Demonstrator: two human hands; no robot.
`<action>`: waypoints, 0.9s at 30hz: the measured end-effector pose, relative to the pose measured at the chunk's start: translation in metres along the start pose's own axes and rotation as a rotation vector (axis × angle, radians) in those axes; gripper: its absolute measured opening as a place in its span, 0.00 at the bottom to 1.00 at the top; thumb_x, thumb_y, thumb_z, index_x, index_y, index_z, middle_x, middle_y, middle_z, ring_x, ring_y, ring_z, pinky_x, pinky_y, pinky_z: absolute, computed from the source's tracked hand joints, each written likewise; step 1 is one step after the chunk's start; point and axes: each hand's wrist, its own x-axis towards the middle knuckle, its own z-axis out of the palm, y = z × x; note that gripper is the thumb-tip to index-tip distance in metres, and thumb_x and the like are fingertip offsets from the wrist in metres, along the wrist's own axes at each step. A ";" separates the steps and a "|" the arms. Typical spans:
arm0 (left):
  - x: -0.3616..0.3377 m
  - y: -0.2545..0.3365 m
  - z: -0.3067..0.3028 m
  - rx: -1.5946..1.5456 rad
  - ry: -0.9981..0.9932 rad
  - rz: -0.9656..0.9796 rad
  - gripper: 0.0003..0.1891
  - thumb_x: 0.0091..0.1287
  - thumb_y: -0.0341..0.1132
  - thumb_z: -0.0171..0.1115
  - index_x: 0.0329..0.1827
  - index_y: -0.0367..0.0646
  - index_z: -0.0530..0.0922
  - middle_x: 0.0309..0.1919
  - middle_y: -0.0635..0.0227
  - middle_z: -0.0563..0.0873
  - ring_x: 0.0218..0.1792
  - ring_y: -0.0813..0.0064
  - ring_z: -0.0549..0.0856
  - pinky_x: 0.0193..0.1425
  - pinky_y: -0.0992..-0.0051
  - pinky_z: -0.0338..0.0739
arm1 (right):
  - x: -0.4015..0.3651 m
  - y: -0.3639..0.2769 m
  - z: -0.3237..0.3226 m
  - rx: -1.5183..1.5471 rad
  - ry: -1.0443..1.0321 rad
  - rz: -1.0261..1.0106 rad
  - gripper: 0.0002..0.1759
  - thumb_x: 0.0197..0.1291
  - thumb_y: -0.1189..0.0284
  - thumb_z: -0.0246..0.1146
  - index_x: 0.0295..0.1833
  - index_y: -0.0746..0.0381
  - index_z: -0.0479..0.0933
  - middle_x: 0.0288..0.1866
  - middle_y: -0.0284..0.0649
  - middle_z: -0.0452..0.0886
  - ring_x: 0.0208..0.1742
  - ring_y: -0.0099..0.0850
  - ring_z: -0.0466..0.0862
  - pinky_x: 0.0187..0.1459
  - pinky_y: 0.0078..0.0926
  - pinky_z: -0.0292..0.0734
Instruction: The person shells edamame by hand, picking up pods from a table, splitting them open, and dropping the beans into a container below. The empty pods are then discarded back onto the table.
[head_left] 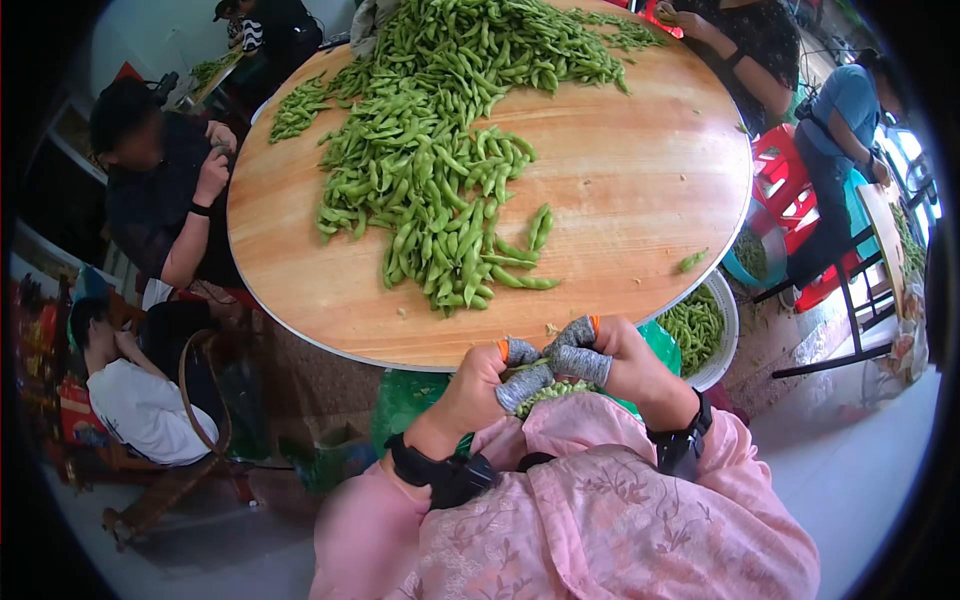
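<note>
Just off the table's near edge, my left hand (490, 385) and my right hand (620, 362) meet in front of my chest, with grey cloth covers on several fingers. Both are closed, fingertips together on a green soybean pod (544, 364) that is mostly hidden by the fingers. Below them, over my lap, lie light green beans (556, 390), partly covered by the hands. A large heap of soybean pods (440, 150) spreads across the round wooden table (620, 200) ahead. A loose pod (693, 260) rests near the table's right edge.
A white basket of pods (722, 365) stands at the right below the table edge, beside green plastic (660, 345). Farther right are a blue basin (735, 270) and red stools (785, 185). People sit around: one at the left (150, 220), another across the table (750, 50).
</note>
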 end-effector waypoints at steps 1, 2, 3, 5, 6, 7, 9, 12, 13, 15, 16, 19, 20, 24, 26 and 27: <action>0.000 0.002 -0.003 -0.003 -0.004 -0.005 0.02 0.54 0.24 0.60 0.27 0.34 0.77 0.21 0.74 0.79 0.24 0.85 0.75 0.28 0.83 0.69 | -0.002 -0.002 0.001 0.003 0.005 0.004 0.05 0.55 0.76 0.58 0.31 0.67 0.75 0.24 0.28 0.74 0.27 0.15 0.69 0.27 0.16 0.65; 0.000 0.007 -0.006 -0.080 -0.057 -0.076 0.02 0.55 0.24 0.59 0.29 0.34 0.77 0.22 0.74 0.79 0.25 0.86 0.75 0.29 0.84 0.69 | -0.003 -0.004 0.002 0.064 -0.026 0.053 0.05 0.55 0.76 0.58 0.31 0.67 0.75 0.24 0.28 0.74 0.27 0.15 0.69 0.27 0.16 0.65; 0.000 0.010 -0.008 -0.154 -0.107 -0.144 0.02 0.56 0.25 0.59 0.30 0.35 0.78 0.23 0.75 0.80 0.26 0.87 0.75 0.29 0.85 0.69 | -0.002 -0.005 0.002 0.124 -0.060 0.098 0.05 0.55 0.76 0.58 0.30 0.67 0.75 0.24 0.27 0.74 0.26 0.15 0.69 0.27 0.15 0.65; 0.000 0.006 -0.014 -0.153 -0.147 -0.063 0.03 0.56 0.24 0.60 0.33 0.36 0.78 0.26 0.73 0.80 0.27 0.88 0.74 0.30 0.86 0.69 | 0.000 -0.003 0.003 0.053 -0.086 0.013 0.04 0.54 0.77 0.58 0.31 0.67 0.75 0.23 0.29 0.74 0.26 0.16 0.69 0.28 0.16 0.65; -0.002 0.005 -0.013 -0.103 -0.115 -0.043 0.04 0.55 0.24 0.61 0.33 0.35 0.78 0.26 0.73 0.80 0.27 0.88 0.74 0.30 0.86 0.69 | 0.002 -0.003 0.002 -0.017 -0.096 -0.058 0.03 0.54 0.78 0.57 0.31 0.68 0.75 0.23 0.30 0.75 0.27 0.16 0.69 0.28 0.17 0.66; -0.003 0.003 -0.011 -0.060 -0.083 -0.026 0.05 0.54 0.24 0.62 0.33 0.35 0.77 0.27 0.73 0.80 0.27 0.88 0.74 0.30 0.87 0.69 | 0.003 -0.007 0.002 -0.024 -0.105 -0.076 0.03 0.54 0.78 0.57 0.31 0.68 0.75 0.23 0.30 0.75 0.27 0.16 0.69 0.28 0.17 0.66; -0.005 0.000 -0.006 -0.074 -0.057 -0.035 0.06 0.51 0.22 0.61 0.33 0.34 0.77 0.26 0.73 0.80 0.27 0.89 0.74 0.31 0.86 0.69 | 0.000 -0.014 0.003 -0.312 -0.131 -0.145 0.03 0.50 0.81 0.56 0.31 0.69 0.74 0.21 0.35 0.74 0.26 0.17 0.68 0.29 0.19 0.67; -0.008 0.002 -0.001 0.172 0.029 -0.064 0.08 0.50 0.20 0.53 0.34 0.32 0.76 0.26 0.73 0.79 0.29 0.88 0.74 0.32 0.85 0.69 | 0.001 -0.014 0.004 -0.420 -0.116 -0.187 0.06 0.46 0.84 0.55 0.33 0.68 0.75 0.20 0.39 0.73 0.26 0.19 0.67 0.29 0.21 0.68; -0.008 -0.003 0.000 0.175 0.038 -0.060 0.08 0.50 0.20 0.53 0.34 0.32 0.76 0.26 0.73 0.79 0.29 0.88 0.74 0.32 0.85 0.69 | 0.000 -0.014 0.005 -0.466 -0.095 -0.205 0.07 0.45 0.84 0.55 0.33 0.68 0.75 0.20 0.40 0.73 0.26 0.19 0.67 0.29 0.22 0.68; -0.007 -0.010 0.001 0.265 0.059 0.018 0.10 0.49 0.19 0.52 0.34 0.32 0.76 0.27 0.73 0.79 0.29 0.87 0.74 0.33 0.85 0.70 | 0.002 -0.011 0.006 -0.522 -0.106 -0.227 0.05 0.47 0.83 0.56 0.32 0.68 0.75 0.20 0.38 0.74 0.26 0.18 0.68 0.29 0.21 0.68; -0.009 -0.006 0.001 0.244 0.035 -0.025 0.12 0.48 0.19 0.50 0.37 0.31 0.75 0.27 0.71 0.79 0.29 0.87 0.74 0.33 0.85 0.70 | 0.000 -0.013 0.007 -0.432 -0.077 -0.190 0.04 0.48 0.82 0.56 0.31 0.68 0.75 0.20 0.37 0.74 0.26 0.17 0.68 0.28 0.20 0.67; -0.010 -0.005 0.006 0.336 0.050 0.042 0.14 0.48 0.20 0.50 0.40 0.31 0.74 0.27 0.69 0.79 0.29 0.85 0.75 0.33 0.83 0.70 | -0.008 -0.008 0.002 -0.375 -0.041 -0.072 0.03 0.52 0.79 0.57 0.31 0.68 0.75 0.21 0.33 0.75 0.26 0.16 0.68 0.27 0.19 0.67; -0.013 -0.008 0.007 0.384 0.031 -0.030 0.16 0.48 0.21 0.49 0.42 0.31 0.73 0.26 0.66 0.79 0.29 0.81 0.77 0.34 0.81 0.71 | -0.008 -0.007 0.003 -0.365 -0.021 -0.135 0.03 0.52 0.79 0.57 0.31 0.68 0.75 0.21 0.33 0.74 0.26 0.16 0.68 0.27 0.19 0.67; -0.012 -0.006 0.014 0.555 0.009 0.007 0.17 0.48 0.21 0.48 0.43 0.31 0.72 0.27 0.63 0.79 0.29 0.79 0.78 0.36 0.80 0.72 | -0.017 0.005 0.000 -0.333 0.046 -0.173 0.03 0.52 0.79 0.58 0.32 0.68 0.75 0.22 0.32 0.75 0.26 0.15 0.69 0.28 0.18 0.67; -0.010 -0.014 0.015 0.460 0.065 0.126 0.17 0.48 0.21 0.48 0.43 0.33 0.73 0.23 0.63 0.78 0.26 0.79 0.78 0.32 0.81 0.71 | -0.021 0.006 -0.003 -0.302 0.073 -0.164 0.03 0.53 0.78 0.58 0.32 0.68 0.75 0.22 0.32 0.75 0.27 0.16 0.69 0.29 0.18 0.68; -0.011 -0.015 0.014 0.458 0.060 0.122 0.17 0.48 0.21 0.48 0.43 0.33 0.73 0.23 0.63 0.78 0.26 0.79 0.78 0.32 0.81 0.71 | -0.025 0.006 -0.009 -0.244 0.132 -0.138 0.04 0.53 0.78 0.59 0.33 0.68 0.75 0.23 0.32 0.76 0.27 0.16 0.70 0.29 0.17 0.68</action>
